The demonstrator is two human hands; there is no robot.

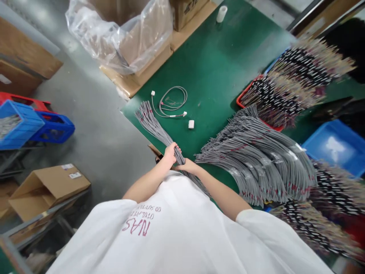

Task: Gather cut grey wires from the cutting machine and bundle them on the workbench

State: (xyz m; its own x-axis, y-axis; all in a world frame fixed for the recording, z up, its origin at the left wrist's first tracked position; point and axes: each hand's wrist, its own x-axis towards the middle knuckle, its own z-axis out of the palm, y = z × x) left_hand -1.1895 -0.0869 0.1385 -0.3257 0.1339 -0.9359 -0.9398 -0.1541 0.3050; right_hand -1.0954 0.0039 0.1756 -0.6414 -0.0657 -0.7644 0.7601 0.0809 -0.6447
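A bundle of grey cables (155, 127) lies slantwise over the near corner of the green table, its far ends fanned out. My left hand (171, 151) is wrapped around its middle. Just below, my right hand (186, 166) closes on the same bundle, close to my shirt. The lower end of the bundle runs under my right forearm. Beyond the hands sits a loosely looped single cable (182, 102) with white connectors at its ends. A small white block (191, 124) stands on the table to the right of that loop.
Large stacks of grey cables (265, 156) cover the table on the right. Behind them are a red bin (242, 97) of cut wires and a blue bin (339, 146). A plastic-lined carton (154, 49) stands at the far left edge; a white roll (221, 14) is farther back.
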